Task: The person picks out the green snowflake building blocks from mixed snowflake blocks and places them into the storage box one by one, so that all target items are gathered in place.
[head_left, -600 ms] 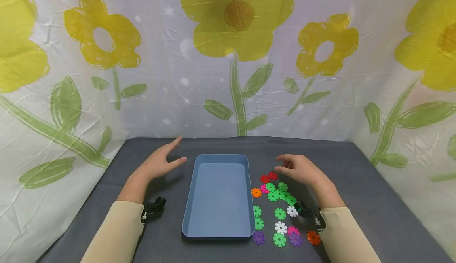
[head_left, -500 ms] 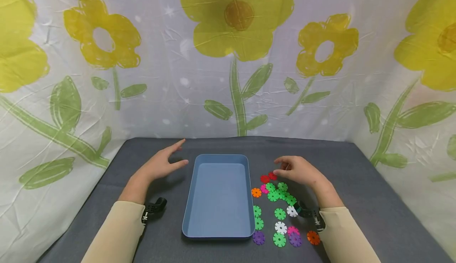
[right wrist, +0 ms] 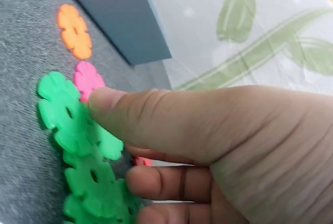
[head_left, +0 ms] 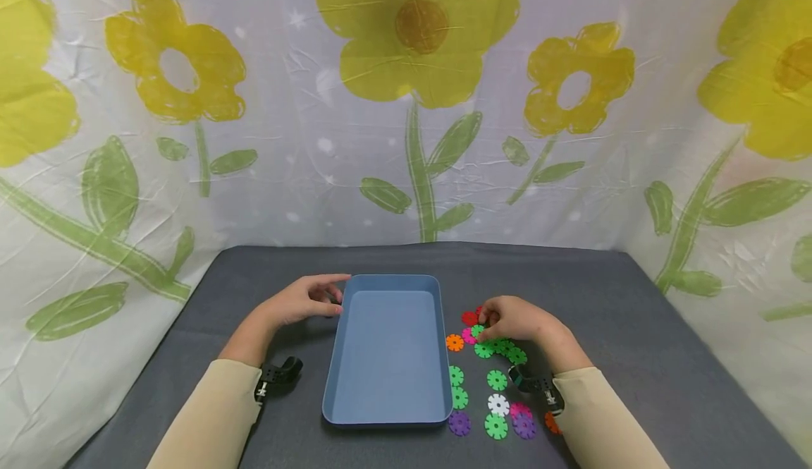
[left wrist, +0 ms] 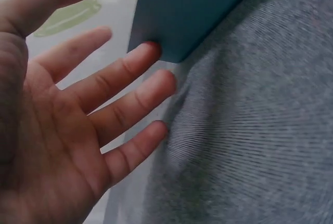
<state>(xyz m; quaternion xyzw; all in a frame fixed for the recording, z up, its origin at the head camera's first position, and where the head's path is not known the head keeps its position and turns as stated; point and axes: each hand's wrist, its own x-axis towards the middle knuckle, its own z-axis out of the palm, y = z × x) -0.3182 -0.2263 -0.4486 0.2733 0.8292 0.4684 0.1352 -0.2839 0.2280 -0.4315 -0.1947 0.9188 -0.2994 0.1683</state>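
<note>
A blue rectangular tray (head_left: 387, 356) lies on the dark grey cloth between the hands. My left hand (head_left: 304, 301) is at its far left side, forefinger right at the rim; in the left wrist view the fingers (left wrist: 122, 81) are loosely spread and hold nothing. My right hand (head_left: 517, 319) is low over the flower-shaped plastic discs right of the tray. Its thumb (right wrist: 112, 104) overlaps a green disc (right wrist: 62, 112) and a pink disc (right wrist: 87, 78) in the right wrist view, and the forefinger is mostly hidden behind it. A gap shows between thumb and forefinger.
An orange disc (head_left: 454, 343) and a red disc (head_left: 469, 318) lie close by. Nearer the front are a white disc (head_left: 498, 405), a purple disc (head_left: 459, 423) and several green ones. A flower-printed curtain (head_left: 285, 173) stands behind the table.
My left hand has moved right and down to the tray's rim. My right hand has come lower and nearer, from above the red discs down among the green and pink ones.
</note>
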